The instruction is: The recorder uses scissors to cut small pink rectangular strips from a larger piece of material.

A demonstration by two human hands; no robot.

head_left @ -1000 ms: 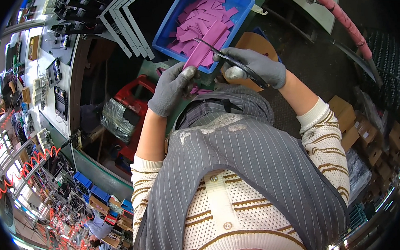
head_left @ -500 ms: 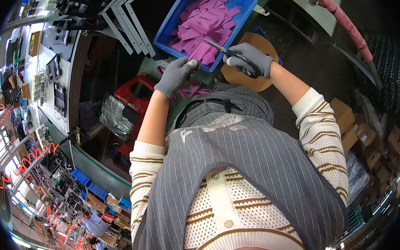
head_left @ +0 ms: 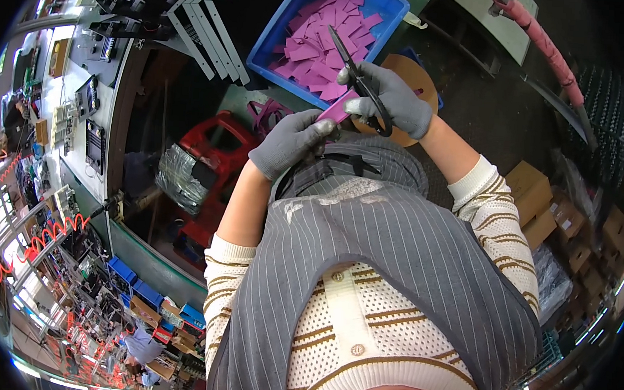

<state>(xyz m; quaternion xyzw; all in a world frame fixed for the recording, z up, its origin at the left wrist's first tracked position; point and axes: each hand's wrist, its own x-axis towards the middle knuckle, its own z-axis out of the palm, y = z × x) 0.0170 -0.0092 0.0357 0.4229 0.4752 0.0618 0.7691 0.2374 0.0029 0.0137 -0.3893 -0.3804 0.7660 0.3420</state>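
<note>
Head view. Your left forearm climbs from the lower edge, gloved left hand point(head_left: 286, 145) angled up and right; thumb and fingers closed on the lower end of a pink strip point(head_left: 338, 109). Your right forearm slants up and leftward, elbow out to the side; gloved right hand point(head_left: 400, 104) wrapped around black-handled scissors point(head_left: 366, 89), blades tipped up and slightly left, away from your body. Right thumb lies at the strip's upper end; cannot tell if it presses there. Strip sits between your two hands, just in front of your lap, by the near edge of a blue tub point(head_left: 389, 14). Pink pieces point(head_left: 328, 42) heaped inside, blades over them.
</note>
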